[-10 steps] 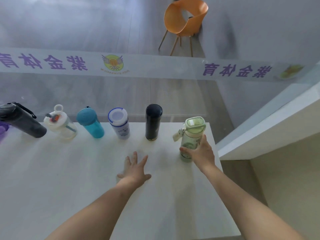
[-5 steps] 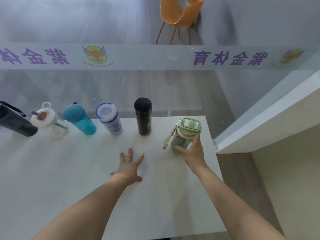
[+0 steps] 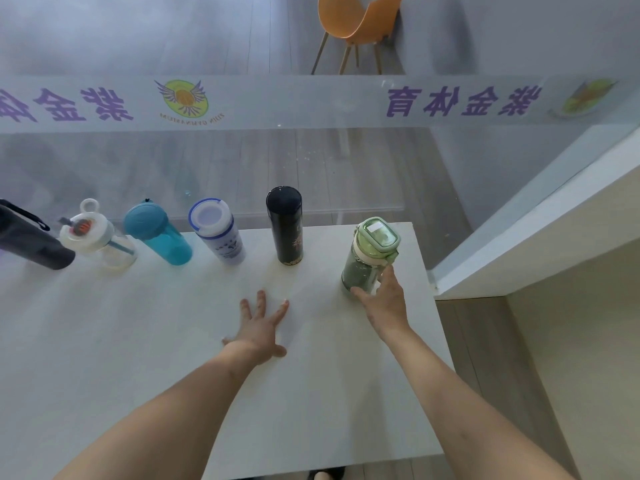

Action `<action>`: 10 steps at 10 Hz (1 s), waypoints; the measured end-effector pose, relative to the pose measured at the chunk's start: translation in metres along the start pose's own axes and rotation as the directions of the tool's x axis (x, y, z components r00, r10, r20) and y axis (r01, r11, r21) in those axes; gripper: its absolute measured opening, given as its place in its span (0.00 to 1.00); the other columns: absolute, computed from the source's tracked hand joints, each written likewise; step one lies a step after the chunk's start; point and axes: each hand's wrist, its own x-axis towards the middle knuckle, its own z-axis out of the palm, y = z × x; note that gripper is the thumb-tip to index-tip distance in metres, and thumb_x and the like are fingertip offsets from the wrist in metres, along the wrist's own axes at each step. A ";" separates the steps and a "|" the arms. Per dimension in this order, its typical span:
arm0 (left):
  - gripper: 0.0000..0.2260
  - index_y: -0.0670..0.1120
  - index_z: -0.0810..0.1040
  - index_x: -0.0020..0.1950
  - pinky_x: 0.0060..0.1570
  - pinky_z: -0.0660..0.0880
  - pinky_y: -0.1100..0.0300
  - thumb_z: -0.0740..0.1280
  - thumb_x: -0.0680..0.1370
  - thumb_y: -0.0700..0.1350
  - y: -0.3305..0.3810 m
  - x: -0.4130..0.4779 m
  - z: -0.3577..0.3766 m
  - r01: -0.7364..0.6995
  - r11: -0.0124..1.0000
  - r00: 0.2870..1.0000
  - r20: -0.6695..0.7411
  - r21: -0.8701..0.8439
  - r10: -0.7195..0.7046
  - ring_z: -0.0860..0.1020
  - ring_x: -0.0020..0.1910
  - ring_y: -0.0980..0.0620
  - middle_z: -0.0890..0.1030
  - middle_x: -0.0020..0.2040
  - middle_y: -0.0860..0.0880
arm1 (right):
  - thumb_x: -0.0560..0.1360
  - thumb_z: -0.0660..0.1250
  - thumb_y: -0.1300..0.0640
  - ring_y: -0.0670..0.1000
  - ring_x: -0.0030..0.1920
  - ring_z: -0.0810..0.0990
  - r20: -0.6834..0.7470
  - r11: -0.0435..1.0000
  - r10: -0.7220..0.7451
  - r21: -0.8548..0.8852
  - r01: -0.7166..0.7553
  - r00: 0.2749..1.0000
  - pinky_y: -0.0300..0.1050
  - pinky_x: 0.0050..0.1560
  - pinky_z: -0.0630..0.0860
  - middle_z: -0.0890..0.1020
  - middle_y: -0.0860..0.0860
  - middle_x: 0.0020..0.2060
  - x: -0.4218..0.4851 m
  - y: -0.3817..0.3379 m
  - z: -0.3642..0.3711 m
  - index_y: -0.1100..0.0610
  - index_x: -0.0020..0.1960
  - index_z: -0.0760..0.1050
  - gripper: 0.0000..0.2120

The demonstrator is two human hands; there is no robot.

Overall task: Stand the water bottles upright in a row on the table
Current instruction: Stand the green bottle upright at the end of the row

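Several bottles stand upright in a row along the far edge of the white table (image 3: pixel 104 341): a dark grey one (image 3: pixel 31 242), a clear one with a white lid (image 3: pixel 100 242), a teal one (image 3: pixel 159 237), a white one with a blue rim (image 3: pixel 218 233) and a black flask (image 3: pixel 285 230). At the right end stands the green bottle (image 3: pixel 369 258). My right hand (image 3: pixel 384 303) wraps its lower part, thumb on the left and fingers on the right. My left hand (image 3: pixel 259 327) lies flat on the table with fingers spread, holding nothing.
A glass wall with a printed banner (image 3: pixel 311 102) rises just behind the row. The table's right edge (image 3: pixel 427 289) lies close to the green bottle, with a white ledge (image 3: pixel 536 230) beyond it. An orange chair (image 3: pixel 356 26) stands behind the glass.
My right hand has carried the green bottle away from me, closer to the line of the other bottles. My left hand has stayed flat on the table.
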 end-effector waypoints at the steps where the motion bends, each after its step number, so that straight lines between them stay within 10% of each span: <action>1: 0.50 0.72 0.40 0.79 0.62 0.61 0.18 0.76 0.75 0.54 0.000 0.000 0.000 0.001 1.000 1.000 0.000 -0.001 -0.001 0.29 0.79 0.41 0.25 0.79 0.56 | 0.68 0.81 0.54 0.48 0.62 0.78 -0.035 0.998 0.013 0.067 -0.011 0.999 0.53 0.62 0.79 0.78 0.43 0.59 0.001 0.004 0.002 0.47 0.66 0.70 0.31; 10: 0.49 0.72 0.40 0.79 0.62 0.59 0.18 0.75 0.77 0.50 0.005 -0.001 0.000 0.013 1.000 1.000 0.007 -0.020 -0.013 0.28 0.79 0.41 0.25 0.79 0.55 | 0.66 0.83 0.51 0.54 0.59 0.78 -0.164 0.998 -0.049 0.039 0.056 0.985 0.56 0.62 0.77 0.76 0.49 0.61 0.082 -0.021 0.036 0.52 0.65 0.67 0.34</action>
